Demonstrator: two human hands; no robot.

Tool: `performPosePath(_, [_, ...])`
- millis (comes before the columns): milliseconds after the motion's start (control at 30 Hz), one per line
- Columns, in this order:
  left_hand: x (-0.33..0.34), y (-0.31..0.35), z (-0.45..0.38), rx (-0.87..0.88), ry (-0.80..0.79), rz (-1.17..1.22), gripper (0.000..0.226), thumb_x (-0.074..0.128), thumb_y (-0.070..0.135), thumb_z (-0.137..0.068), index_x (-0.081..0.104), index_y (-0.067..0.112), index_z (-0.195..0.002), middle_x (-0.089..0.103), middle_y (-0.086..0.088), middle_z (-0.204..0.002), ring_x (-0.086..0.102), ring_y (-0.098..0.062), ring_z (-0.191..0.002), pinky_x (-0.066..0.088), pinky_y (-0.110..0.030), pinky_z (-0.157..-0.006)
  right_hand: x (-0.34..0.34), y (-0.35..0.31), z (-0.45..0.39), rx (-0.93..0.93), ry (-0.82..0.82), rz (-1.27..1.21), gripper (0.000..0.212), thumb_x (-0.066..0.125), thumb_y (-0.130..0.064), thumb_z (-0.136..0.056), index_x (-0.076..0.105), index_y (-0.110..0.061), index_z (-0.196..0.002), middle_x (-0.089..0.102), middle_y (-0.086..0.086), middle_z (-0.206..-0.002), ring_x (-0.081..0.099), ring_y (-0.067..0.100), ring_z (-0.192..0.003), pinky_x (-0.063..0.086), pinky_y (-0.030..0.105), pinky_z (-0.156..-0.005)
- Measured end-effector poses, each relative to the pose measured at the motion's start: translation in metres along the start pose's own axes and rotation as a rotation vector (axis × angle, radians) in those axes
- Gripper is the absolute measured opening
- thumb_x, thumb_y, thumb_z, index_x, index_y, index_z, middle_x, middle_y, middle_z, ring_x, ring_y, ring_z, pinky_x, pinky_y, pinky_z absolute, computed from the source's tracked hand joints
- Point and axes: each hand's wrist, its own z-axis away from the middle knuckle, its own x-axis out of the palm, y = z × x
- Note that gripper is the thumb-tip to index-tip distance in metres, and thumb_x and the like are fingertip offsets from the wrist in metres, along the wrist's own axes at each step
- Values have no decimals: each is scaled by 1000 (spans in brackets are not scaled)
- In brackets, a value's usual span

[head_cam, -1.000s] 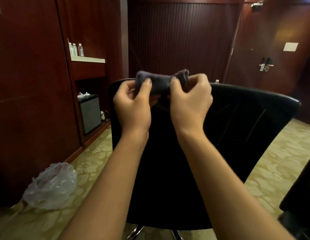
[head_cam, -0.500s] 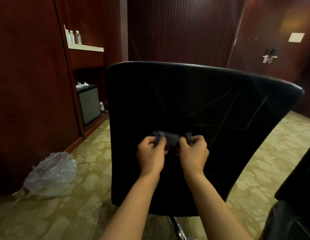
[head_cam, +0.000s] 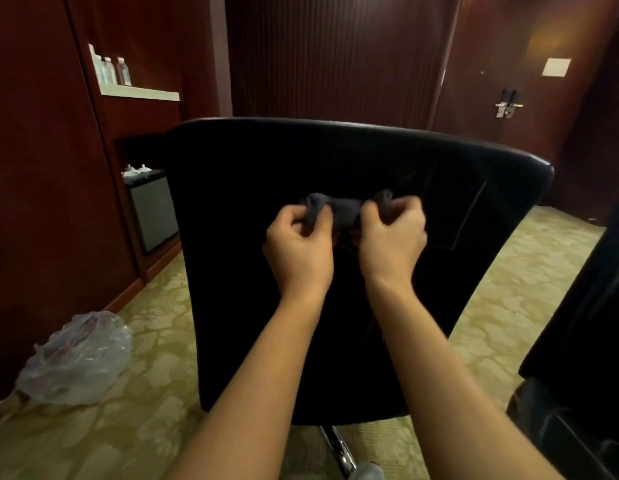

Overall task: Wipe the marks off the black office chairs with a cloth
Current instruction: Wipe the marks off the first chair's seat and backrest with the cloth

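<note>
Both hands are working at mid-height on the back panel of the black office chair. The left hand is gripping one end of the dark cloth, its fingers curled round the bunched fabric; the right hand is gripping the other end, clenched in the same way. The cloth is lying bunched between the two sets of fingertips, stretched across the gap and sitting just above the knuckles, in front of the chair back. Whether it is actually pressing on the surface cannot be told from this view.

Progress, as judged: the wiping of this panel appears to be at an early stage. Pale line marks are showing on the chair back to the right of the right hand's fingers, untouched and some way from the cloth. The surface left of and below the left hand's fingers is reading uniformly dark; no marks can be made out there, though the lighting is poor. A second black chair is standing at the right edge, well away from both hands, and appears not yet attended to. The bulk of the task is therefore judged outstanding.
</note>
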Motion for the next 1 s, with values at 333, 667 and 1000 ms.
performPosePath(333, [-17, -58, 37, -263, 42, -30, 8, 69, 16, -92, 63, 11, -95, 73, -8, -91, 71, -10, -76, 60, -26, -65, -3, 65, 33, 236, -87, 51, 15, 66, -24, -90, 56, -14, -84, 56, -8, -71, 62, 19, -76, 42, 26, -68])
performPosePath(667, [42, 49, 9, 50, -37, 57, 17, 70, 23, -91, 59, 23, -77, 72, -1, -72, 72, -15, -59, 61, -36, -60, -34, -26, -47, -88, 27, -92, 21, 68, -30, -85, 54, -16, -78, 59, -8, -71, 60, 5, -68, 54, 25, -71])
performPosePath(1000, [24, 13, 5, 156, 136, -91, 13, 67, 29, -91, 59, 20, -88, 72, -2, -81, 70, -14, -75, 59, -38, -72, -10, -1, -4, -22, -66, -155, 16, 63, -25, -94, 51, -15, -91, 60, -9, -79, 62, 5, -74, 52, 27, -72])
